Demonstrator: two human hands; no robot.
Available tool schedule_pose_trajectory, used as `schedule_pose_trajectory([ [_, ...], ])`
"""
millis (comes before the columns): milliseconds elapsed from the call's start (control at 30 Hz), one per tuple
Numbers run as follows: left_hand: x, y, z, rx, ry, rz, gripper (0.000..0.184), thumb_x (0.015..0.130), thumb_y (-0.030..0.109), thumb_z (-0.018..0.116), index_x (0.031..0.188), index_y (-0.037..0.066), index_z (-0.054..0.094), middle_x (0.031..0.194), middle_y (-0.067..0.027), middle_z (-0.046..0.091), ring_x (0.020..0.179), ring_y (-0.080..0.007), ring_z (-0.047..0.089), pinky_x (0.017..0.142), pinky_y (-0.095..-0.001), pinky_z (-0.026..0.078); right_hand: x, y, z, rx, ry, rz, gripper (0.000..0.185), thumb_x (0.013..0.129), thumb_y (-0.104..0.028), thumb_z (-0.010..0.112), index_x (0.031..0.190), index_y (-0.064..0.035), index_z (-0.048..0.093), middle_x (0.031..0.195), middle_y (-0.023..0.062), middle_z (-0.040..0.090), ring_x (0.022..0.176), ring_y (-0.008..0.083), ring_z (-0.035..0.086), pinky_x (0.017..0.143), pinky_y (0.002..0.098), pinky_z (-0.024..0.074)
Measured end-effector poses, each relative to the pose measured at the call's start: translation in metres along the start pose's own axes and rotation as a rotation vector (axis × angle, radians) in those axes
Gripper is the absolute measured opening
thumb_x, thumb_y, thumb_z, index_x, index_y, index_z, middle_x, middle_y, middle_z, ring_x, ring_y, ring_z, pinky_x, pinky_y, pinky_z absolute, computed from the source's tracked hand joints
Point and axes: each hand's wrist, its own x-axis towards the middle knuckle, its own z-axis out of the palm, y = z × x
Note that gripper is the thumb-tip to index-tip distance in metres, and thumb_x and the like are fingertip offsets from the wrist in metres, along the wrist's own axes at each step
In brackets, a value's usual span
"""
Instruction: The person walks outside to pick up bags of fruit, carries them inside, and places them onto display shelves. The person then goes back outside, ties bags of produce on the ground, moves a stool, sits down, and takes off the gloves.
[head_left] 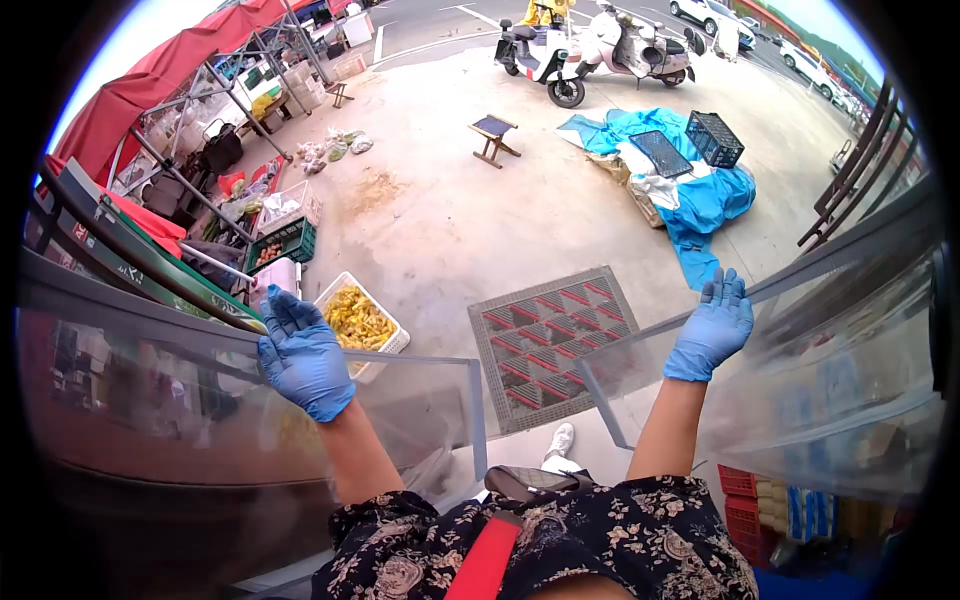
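My left hand (306,362), in a blue disposable glove, is raised at the left with its palm against the clear plastic door curtain (405,395). Its fingers are stretched out and slightly bent. On the other side, my right hand (712,328), gloved in the same blue, is held up with straight fingers beside the right curtain panel (815,370). Neither hand holds anything that I can see. The two panels stand apart, with a gap between them. Just beyond my left hand is a white crate (398,342) of yellow produce.
A grey and red doormat (555,345) lies in the gap. Farther out stand a folding stool (494,138), a blue tarp (705,205) with a black crate (714,139) on it, and parked scooters (635,50). A red-canopied stall (150,75) with crates lines the left.
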Motion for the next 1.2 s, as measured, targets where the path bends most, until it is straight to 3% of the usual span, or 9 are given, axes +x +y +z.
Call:
schedule_pose_trajectory([
  [133, 0.017, -0.004, -0.005, 0.15, 0.056, 0.144, 0.06, 0.09, 0.029, 0.043, 0.139, 0.001, 0.021, 0.138, -0.0187, 0.035, 0.118, -0.0281, 0.045, 0.097, -0.0404, 0.039, 0.046, 0.014, 0.042, -0.055, -0.01, -0.024, 0.06, 0.09, -0.03, 0.036, 0.136, 0.0052, 0.023, 0.141, 0.0166, 0.026, 0.126, 0.0327, 0.033, 0.1, 0.042, 0.0337],
  [233, 0.036, -0.049, 0.006, 0.332, 0.18, 0.242, 0.063, 0.091, 0.041, 0.04, 0.138, 0.002, 0.024, 0.136, -0.0185, 0.037, 0.117, -0.0282, 0.046, 0.097, -0.0387, 0.039, 0.129, 0.04, 0.074, 0.008, -0.044, 0.069, 0.066, 0.088, -0.032, 0.041, 0.138, 0.0047, 0.018, 0.139, 0.0188, 0.028, 0.126, 0.0348, 0.033, 0.101, 0.0444, 0.033],
  [400, 0.075, -0.066, -0.033, 0.218, 0.133, 0.206, 0.063, 0.091, 0.043, 0.041, 0.136, 0.0, 0.028, 0.133, -0.019, 0.042, 0.116, -0.0287, 0.047, 0.095, -0.0402, 0.041, 0.187, 0.116, 0.127, -0.063, -0.202, 0.201, 0.068, 0.087, -0.032, 0.042, 0.138, 0.0039, 0.016, 0.138, 0.0185, 0.028, 0.124, 0.0351, 0.036, 0.097, 0.0455, 0.0368],
  [567, 0.108, -0.078, -0.098, 0.197, 0.193, 0.166, 0.063, 0.09, 0.039, 0.045, 0.132, -0.005, 0.032, 0.134, -0.0187, 0.04, 0.118, -0.0285, 0.045, 0.096, -0.0398, 0.039, 0.224, 0.201, 0.123, -0.077, -0.316, 0.461, 0.052, 0.09, -0.029, 0.038, 0.129, 0.0053, 0.036, 0.126, 0.0187, 0.047, 0.12, 0.0351, 0.042, 0.095, 0.0451, 0.0383],
  [667, 0.131, -0.081, -0.163, 0.182, 0.227, 0.143, 0.065, 0.088, 0.037, 0.049, 0.135, -0.004, 0.028, 0.138, -0.0193, 0.035, 0.119, -0.0284, 0.043, 0.097, -0.0393, 0.037, 0.244, 0.27, 0.088, -0.017, -0.547, 0.807, 0.047, 0.091, -0.029, 0.036, 0.124, 0.0043, 0.044, 0.124, 0.0184, 0.049, 0.12, 0.0343, 0.043, 0.095, 0.0447, 0.0382],
  [867, 0.214, -0.104, -0.319, 0.077, 0.308, 0.206, 0.061, 0.089, 0.037, 0.046, 0.135, -0.001, 0.032, 0.138, -0.0182, 0.036, 0.117, -0.0276, 0.047, 0.095, -0.0394, 0.038, 0.242, 0.425, 0.06, -0.119, -0.345, 1.001, 0.052, 0.088, -0.038, 0.044, 0.122, 0.0011, 0.046, 0.117, 0.0175, 0.053, 0.112, 0.034, 0.049, 0.089, 0.0447, 0.0437],
  [967, 0.322, -0.207, -0.36, -0.106, 0.402, -0.032, 0.06, 0.089, 0.041, 0.043, 0.133, 0.001, 0.035, 0.135, -0.0177, 0.041, 0.114, -0.0278, 0.049, 0.093, -0.0406, 0.04, 0.23, 0.533, 0.124, -0.045, -0.201, 1.168, 0.053, 0.087, -0.04, 0.045, 0.122, -0.0001, 0.047, 0.116, 0.0177, 0.054, 0.11, 0.0355, 0.05, 0.087, 0.0454, 0.0449],
  [1100, 0.413, -0.345, -0.38, -0.205, 0.365, -0.502, 0.061, 0.089, 0.044, 0.044, 0.132, 0.002, 0.038, 0.129, -0.0193, 0.047, 0.111, -0.029, 0.051, 0.094, -0.0424, 0.038, 0.243, 0.643, 0.188, -0.009, -0.265, 1.267, 0.055, 0.088, -0.043, 0.045, 0.121, 0.0007, 0.048, 0.113, 0.0191, 0.055, 0.106, 0.0373, 0.053, 0.085, 0.0467, 0.0461],
  [1200, 0.453, -0.401, -0.418, -0.26, 0.381, -0.665, 0.059, 0.089, 0.045, 0.042, 0.131, 0.002, 0.04, 0.126, -0.0195, 0.049, 0.109, -0.0292, 0.052, 0.094, -0.0434, 0.039, 0.268, 0.711, 0.204, -0.01, -0.316, 1.355, 0.055, 0.088, -0.044, 0.044, 0.121, 0.0007, 0.049, 0.112, 0.0195, 0.056, 0.104, 0.0375, 0.054, 0.084, 0.0469, 0.0463],
])
